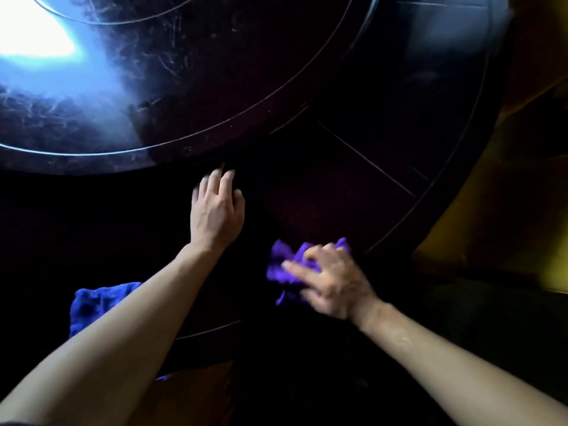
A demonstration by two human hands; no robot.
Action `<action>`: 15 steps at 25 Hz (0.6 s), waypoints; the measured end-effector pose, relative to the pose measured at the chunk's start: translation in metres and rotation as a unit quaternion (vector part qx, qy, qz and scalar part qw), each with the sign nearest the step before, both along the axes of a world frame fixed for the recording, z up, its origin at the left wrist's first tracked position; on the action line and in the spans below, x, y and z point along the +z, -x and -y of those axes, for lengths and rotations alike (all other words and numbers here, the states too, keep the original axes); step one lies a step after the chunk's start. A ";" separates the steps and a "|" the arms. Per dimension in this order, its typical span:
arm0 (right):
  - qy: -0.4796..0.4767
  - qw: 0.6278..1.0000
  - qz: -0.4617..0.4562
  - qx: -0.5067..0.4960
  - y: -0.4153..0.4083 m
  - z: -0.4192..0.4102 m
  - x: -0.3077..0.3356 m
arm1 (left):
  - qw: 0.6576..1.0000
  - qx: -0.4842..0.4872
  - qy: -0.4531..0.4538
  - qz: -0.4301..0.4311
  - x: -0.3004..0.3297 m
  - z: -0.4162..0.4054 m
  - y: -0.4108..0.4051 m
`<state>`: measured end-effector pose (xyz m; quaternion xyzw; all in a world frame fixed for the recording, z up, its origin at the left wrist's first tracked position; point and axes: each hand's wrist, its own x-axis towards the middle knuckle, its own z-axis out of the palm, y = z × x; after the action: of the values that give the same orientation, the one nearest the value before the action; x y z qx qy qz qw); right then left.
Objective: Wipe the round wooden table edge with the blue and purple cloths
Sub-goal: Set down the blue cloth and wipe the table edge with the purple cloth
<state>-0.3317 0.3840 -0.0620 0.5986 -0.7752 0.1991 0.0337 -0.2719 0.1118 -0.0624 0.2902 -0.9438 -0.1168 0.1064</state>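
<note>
The round dark wooden table (353, 186) fills most of the view, its outer rim curving down the right side. My right hand (332, 281) presses the crumpled purple cloth (282, 262) onto the outer band of the table near the rim; the hand is blurred. My left hand (216, 207) lies flat on the wood, fingers apart, holding nothing, just below the raised inner disc (184, 87). The blue cloth (92, 305) lies on the table at the lower left, partly hidden by my left forearm.
A bright window reflection (33, 32) glares on the inner disc at the upper left. Past the table's rim on the right lies a yellowish floor or seat (538, 149). An orange-brown surface (196, 392) shows below the table's near edge.
</note>
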 end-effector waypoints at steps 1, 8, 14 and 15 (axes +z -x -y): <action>0.015 0.997 0.002 -0.074 0.029 -0.008 -0.004 | 1.000 0.013 -0.010 0.009 0.000 -0.002 0.003; 0.026 0.849 0.030 -0.527 0.151 0.000 -0.001 | 0.999 0.039 -0.009 0.031 -0.001 -0.004 0.006; 0.005 0.995 0.056 -0.082 0.036 0.037 0.009 | 0.999 0.035 0.000 0.026 0.001 -0.004 0.009; 0.000 0.997 0.060 -0.040 0.030 0.025 0.011 | 0.999 0.036 0.000 0.027 0.001 -0.005 0.009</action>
<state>-0.3622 0.3589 -0.0510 0.5544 -0.7989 0.2332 -0.0046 -0.2805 0.1168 -0.0617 0.3270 -0.9352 -0.1056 0.0852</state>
